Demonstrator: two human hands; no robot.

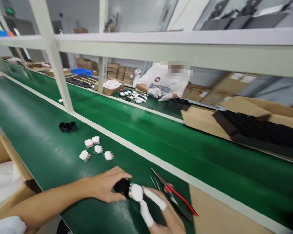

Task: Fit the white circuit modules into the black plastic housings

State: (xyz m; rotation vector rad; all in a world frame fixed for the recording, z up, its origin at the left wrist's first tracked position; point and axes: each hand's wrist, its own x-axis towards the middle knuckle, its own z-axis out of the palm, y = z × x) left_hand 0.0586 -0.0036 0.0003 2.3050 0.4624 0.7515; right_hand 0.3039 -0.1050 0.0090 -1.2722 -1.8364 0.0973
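My left hand [109, 186] is closed around a small black housing [122, 187], thumb and fingers on either side of it. White finger covers sit on the thumb and a finger of my right hand [158, 208]. Pinched between them is a white-topped circuit board [136, 192], its green edge right at the housing's open end; whether part of it is inside I cannot tell. Several similar white-topped boards [98, 149] lie on the green bench beyond my left hand. Red-handled pliers [171, 191] and metal tweezers [155, 183] rest to the right of my right hand.
Three black housings [67, 126] stand together farther left. A cardboard box [12, 162] with white packing is at the left edge, and a cardboard sheet [217, 214] lies at right. A white shelf frame [61, 71] rises beyond. Across the belt [161, 139], a gloved co-worker [166, 81] handles parts.
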